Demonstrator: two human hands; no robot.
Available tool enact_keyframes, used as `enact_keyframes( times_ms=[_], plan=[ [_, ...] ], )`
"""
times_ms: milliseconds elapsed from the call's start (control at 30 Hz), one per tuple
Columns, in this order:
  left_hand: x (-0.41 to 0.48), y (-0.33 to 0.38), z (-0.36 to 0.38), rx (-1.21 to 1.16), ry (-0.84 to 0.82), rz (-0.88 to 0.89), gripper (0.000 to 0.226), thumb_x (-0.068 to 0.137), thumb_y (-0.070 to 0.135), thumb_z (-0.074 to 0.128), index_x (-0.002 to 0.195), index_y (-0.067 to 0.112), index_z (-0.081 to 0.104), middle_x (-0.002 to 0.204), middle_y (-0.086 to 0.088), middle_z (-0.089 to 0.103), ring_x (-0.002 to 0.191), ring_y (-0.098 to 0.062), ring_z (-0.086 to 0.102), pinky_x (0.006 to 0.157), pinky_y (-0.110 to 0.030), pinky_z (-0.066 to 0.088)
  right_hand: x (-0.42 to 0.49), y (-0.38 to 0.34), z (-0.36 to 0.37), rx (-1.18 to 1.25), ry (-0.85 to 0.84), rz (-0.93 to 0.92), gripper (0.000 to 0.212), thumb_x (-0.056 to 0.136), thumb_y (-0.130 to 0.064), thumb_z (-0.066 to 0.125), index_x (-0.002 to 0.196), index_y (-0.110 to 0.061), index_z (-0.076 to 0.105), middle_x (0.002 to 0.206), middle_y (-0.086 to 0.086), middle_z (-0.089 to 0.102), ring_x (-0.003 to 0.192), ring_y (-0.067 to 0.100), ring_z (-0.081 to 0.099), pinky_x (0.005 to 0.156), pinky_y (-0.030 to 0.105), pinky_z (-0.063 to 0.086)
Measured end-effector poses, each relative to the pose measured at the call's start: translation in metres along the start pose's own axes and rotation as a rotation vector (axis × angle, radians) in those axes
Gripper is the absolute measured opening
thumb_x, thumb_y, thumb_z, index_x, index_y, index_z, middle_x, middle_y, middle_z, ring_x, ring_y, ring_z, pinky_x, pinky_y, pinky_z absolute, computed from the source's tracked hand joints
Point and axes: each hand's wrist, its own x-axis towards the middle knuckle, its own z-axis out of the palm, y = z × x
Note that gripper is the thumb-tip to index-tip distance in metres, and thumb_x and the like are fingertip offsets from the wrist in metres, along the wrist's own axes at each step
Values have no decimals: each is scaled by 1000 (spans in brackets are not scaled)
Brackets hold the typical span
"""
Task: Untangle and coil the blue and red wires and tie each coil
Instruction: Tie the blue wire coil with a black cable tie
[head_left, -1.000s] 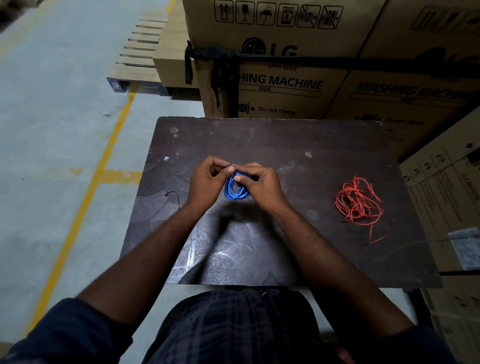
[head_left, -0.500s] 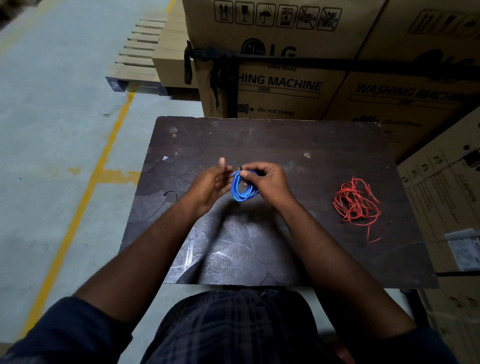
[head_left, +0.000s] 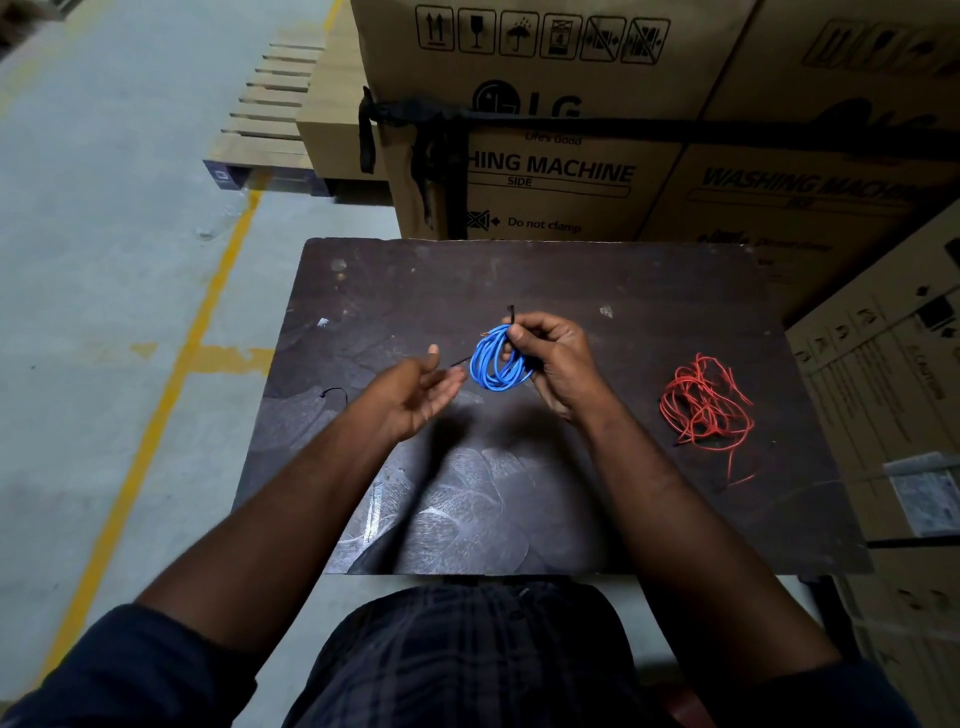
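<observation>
The right hand pinches the blue coil in its grip — long axis near-to-far; left hand slack, uncurled, empty.

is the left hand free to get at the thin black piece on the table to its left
Probably yes: the left hand is open and holds nothing, and the thin black piece lies on bare table beside it with nothing between them. The right hand holds the blue coil.

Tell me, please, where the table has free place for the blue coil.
Bare: the table strip beyond both hands, and the front between the forearms. Crowded: the middle, where the right hand holds the blue coil beside the left hand, and the right side, with the red wire.
</observation>
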Motion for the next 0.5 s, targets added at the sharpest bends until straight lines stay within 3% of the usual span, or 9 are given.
enact_keyframes(
  times_ms=[133, 233, 367, 500],
  plan=[
    [-2, 2, 11, -269, -151, 147, 22, 99, -5, 39, 112, 0, 56, 93, -13, 73, 75, -15, 74, 65, -21, 59, 1, -3, -3, 59, 12, 15, 13, 86, 11, 55, 90, 1, 64, 66, 6, 70, 55, 11, 63, 62, 22, 57],
    [-5, 7, 13, -395, -190, 211, 23, 97, -6, 42, 110, 4, 58, 86, -9, 76, 78, -14, 74, 66, -19, 59, -1, -5, -5, 57, 14, 32, 14, 87, 11, 54, 88, 2, 64, 64, 6, 69, 53, 10, 61, 59, 21, 56],
    [-21, 8, 21, -261, -286, 310, 19, 96, 1, 48, 105, 11, 62, 84, 0, 72, 76, -6, 69, 68, -14, 56, -9, -1, -6, 15, -23, 92, 15, 88, 10, 53, 85, 0, 64, 63, 5, 68, 50, 8, 59, 52, 18, 53],
    [-28, 3, 26, 5, -322, 432, 20, 95, 1, 50, 106, 10, 65, 94, 1, 71, 87, -5, 67, 78, -15, 54, -13, 2, -5, 2, -41, 115, 18, 88, 11, 53, 83, -1, 65, 63, 4, 68, 50, 7, 59, 52, 17, 52]
  ],
)
